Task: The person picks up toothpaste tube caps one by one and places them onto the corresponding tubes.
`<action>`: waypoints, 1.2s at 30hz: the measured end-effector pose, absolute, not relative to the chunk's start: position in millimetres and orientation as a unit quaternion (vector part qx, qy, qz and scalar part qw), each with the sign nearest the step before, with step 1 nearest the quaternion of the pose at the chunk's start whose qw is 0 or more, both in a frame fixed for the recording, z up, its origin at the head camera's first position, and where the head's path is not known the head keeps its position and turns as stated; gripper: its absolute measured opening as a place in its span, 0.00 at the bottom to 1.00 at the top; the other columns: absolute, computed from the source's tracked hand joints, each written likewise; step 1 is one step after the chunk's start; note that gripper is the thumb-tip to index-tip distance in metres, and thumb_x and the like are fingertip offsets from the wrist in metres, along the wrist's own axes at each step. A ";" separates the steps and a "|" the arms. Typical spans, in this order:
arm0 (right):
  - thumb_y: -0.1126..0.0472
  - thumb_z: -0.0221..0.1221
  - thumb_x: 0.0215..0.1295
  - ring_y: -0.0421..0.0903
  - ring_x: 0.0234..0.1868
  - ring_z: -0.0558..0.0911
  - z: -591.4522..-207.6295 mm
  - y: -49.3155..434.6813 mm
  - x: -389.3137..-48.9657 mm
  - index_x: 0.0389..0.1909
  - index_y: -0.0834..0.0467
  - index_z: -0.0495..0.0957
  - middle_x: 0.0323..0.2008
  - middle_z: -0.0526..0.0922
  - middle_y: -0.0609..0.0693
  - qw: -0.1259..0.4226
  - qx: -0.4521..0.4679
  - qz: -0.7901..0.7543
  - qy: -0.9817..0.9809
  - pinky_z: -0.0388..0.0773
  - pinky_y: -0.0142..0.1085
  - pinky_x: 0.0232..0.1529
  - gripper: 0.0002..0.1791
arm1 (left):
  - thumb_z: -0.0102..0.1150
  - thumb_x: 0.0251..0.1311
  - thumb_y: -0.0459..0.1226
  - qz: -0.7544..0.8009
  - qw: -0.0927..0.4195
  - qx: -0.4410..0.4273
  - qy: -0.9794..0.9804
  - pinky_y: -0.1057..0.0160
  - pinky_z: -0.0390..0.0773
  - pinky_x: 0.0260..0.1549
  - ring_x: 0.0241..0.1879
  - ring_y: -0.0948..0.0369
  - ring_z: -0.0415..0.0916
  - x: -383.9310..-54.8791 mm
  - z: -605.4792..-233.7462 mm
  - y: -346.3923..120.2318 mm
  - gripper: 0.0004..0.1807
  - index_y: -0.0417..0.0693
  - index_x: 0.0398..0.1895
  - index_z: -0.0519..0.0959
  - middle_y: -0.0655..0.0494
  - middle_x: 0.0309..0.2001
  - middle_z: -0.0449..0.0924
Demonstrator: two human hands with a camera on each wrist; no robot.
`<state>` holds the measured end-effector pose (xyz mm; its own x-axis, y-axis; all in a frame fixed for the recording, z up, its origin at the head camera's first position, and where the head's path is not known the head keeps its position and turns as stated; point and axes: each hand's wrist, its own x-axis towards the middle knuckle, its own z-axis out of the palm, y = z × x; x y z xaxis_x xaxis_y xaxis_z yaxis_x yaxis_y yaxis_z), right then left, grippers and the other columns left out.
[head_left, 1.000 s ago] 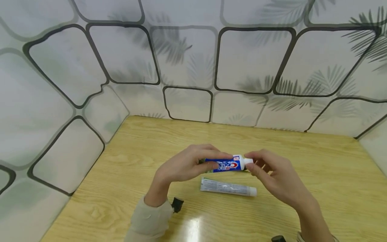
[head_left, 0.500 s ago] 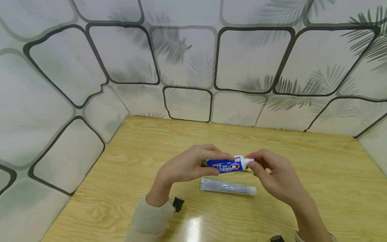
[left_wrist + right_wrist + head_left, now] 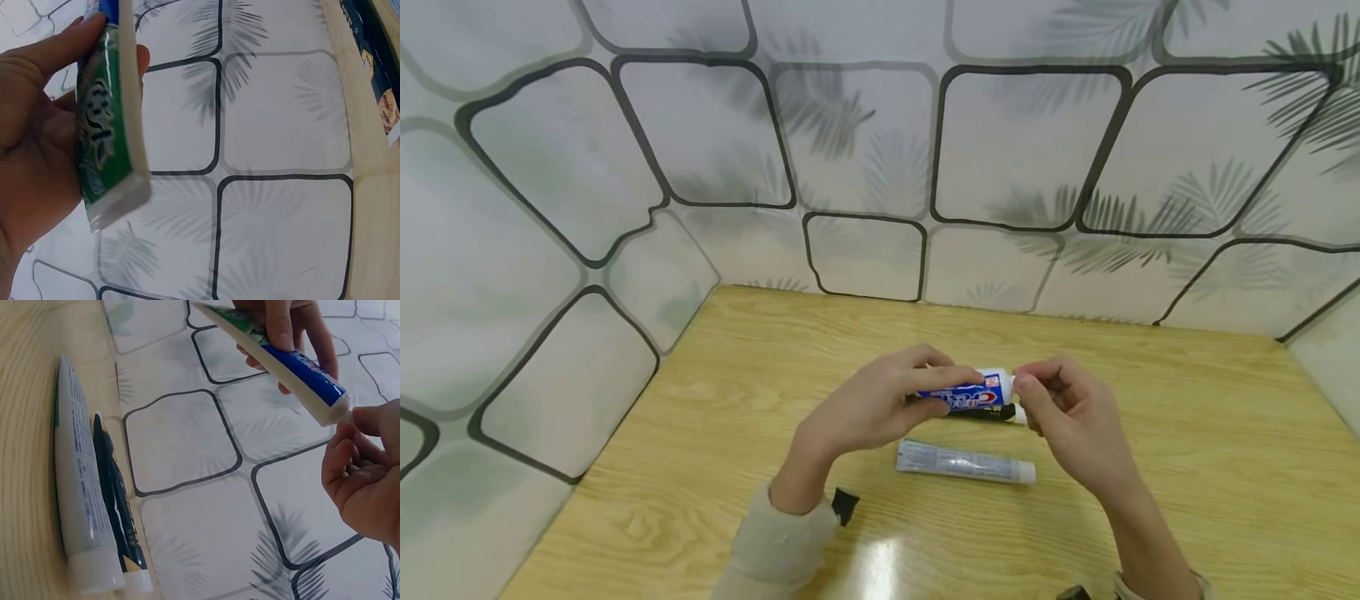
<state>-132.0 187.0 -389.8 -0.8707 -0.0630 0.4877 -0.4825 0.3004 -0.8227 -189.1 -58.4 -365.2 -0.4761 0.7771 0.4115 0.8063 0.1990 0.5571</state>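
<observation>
My left hand (image 3: 876, 404) grips a blue, green and white Crest toothpaste tube (image 3: 976, 395) by its body, thumb on one side and fingers on the other. In the left wrist view the tube's green, flat crimped end (image 3: 106, 137) points down. At the opposite end, my right hand (image 3: 1078, 425) pinches the white cap between thumb and forefinger. Those fingertips hide most of the cap, so whether it is loose cannot be told. The tube is held above the table, tilted in the right wrist view.
On the wooden table (image 3: 700, 467) below lies a white toothpaste tube (image 3: 962, 462) with grey print. A dark tube with a white cap (image 3: 119, 500) lies alongside it, partly covered in the head view. Patterned walls (image 3: 865, 258) border the table.
Both hands have lifted the Crest toothpaste tube slightly up and away, uncovering part of the dark tube. The right fingertips now cover more of the cap. The white tube stays put.
</observation>
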 end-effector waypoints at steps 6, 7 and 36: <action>0.59 0.51 0.77 0.35 0.23 0.68 -392.2 192.0 -135.5 0.39 0.59 0.79 0.26 0.74 0.42 0.300 0.272 0.344 -0.847 0.66 0.26 0.23 0.11 | 0.59 0.67 0.30 -0.443 -0.030 -0.524 -0.726 0.66 0.79 0.39 0.44 0.64 0.75 -195.8 -370.4 -63.5 0.22 0.46 0.63 0.78 0.51 0.51 0.80; 0.55 0.48 0.79 0.33 0.22 0.67 -392.4 192.2 -136.1 0.37 0.58 0.78 0.25 0.73 0.41 0.318 0.283 0.309 -0.851 0.65 0.25 0.23 0.15 | 0.59 0.67 0.30 -0.449 -0.038 -0.527 -0.720 0.66 0.79 0.39 0.44 0.64 0.75 -196.6 -370.7 -64.4 0.21 0.45 0.63 0.78 0.51 0.51 0.80; 0.65 0.45 0.78 0.34 0.16 0.60 -400.2 174.9 -131.4 0.22 0.55 0.72 0.16 0.62 0.39 0.188 0.157 0.469 -0.848 0.59 0.32 0.16 0.19 | 0.59 0.65 0.27 -0.398 -0.006 -0.509 -0.764 0.70 0.77 0.47 0.49 0.60 0.79 -189.7 -367.2 -55.4 0.21 0.44 0.62 0.79 0.49 0.54 0.80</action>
<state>-131.4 174.9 -400.2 -0.8800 -0.0893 0.4665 -0.4426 0.5101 -0.7375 -189.7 -55.4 -367.2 -0.4823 0.7821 0.3946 0.7718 0.1663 0.6137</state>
